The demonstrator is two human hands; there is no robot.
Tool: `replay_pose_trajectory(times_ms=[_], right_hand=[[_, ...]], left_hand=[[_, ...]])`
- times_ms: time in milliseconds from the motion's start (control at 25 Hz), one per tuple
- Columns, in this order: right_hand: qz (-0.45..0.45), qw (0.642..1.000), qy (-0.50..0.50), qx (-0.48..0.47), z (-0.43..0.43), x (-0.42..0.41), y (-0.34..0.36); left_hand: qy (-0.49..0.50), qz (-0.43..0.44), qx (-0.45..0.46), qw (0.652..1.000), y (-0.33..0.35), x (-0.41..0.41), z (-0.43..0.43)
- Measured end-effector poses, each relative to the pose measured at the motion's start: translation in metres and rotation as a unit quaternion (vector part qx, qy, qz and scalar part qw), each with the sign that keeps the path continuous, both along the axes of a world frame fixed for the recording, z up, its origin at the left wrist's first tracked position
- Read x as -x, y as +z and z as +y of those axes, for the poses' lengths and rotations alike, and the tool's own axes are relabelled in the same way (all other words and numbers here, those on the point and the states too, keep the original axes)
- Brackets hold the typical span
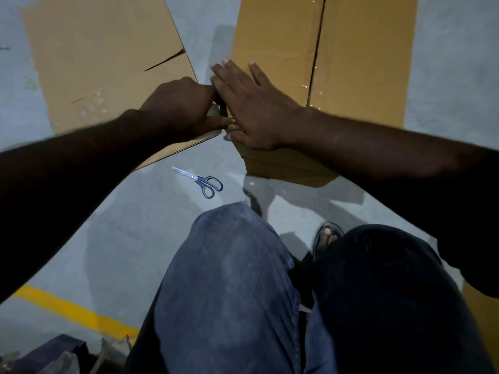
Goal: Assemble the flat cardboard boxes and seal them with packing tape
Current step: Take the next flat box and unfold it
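Pressing flat on the cardboard box (356, 63), the right hand (253, 109) lay with fingers straight and spread near the box's left edge, the thumb at the near-left corner. The left hand (178, 106) sat just beside it, touching it, with fingers curled round a pale object (213, 111) that was mostly hidden and could not be identified. The box stood on the grey floor (129, 228), its top flaps meeting at a dark seam (318, 49) to the right of the right hand. A flat cardboard sheet (94, 49) lay under the left hand and forearm. Scissors (203, 183) lay closed on the floor, nearer the person than both hands and apart from them.
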State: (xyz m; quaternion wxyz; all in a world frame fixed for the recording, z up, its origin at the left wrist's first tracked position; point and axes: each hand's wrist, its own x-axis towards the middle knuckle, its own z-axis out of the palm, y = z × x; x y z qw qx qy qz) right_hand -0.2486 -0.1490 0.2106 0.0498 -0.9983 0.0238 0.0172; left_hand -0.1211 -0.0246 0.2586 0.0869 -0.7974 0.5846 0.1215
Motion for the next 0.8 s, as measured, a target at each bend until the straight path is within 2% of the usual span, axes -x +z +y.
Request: replay_pose_trajectory(times_ms=[80, 280, 400, 560, 800], right_hand=[[0.024, 1.0, 0.013, 0.002, -0.003, -0.01, -0.006], [-0.02, 0.999, 0.028, 0.027, -0.008, -0.008, -0.015], [-0.019, 0.999, 0.032, 0.018, -0.008, -0.008, -0.011], [-0.013, 0.999, 0.036, 0.016, -0.01, -0.003, -0.012], [-0.027, 0.999, 0.041, 0.015, -0.012, -0.002, -0.01]], left_hand=[[0.007, 0.019, 0.01, 1.0, -0.005, -0.004, 0.005], [-0.003, 0.137, 0.032, 0.99, -0.01, -0.017, 0.019], [-0.04, 0.144, 0.056, 0.987, -0.008, -0.028, 0.02], [-0.046, 0.109, 0.027, 0.993, -0.002, -0.04, 0.024], [-0.1, 0.156, 0.068, 0.98, -0.003, -0.054, 0.034]])
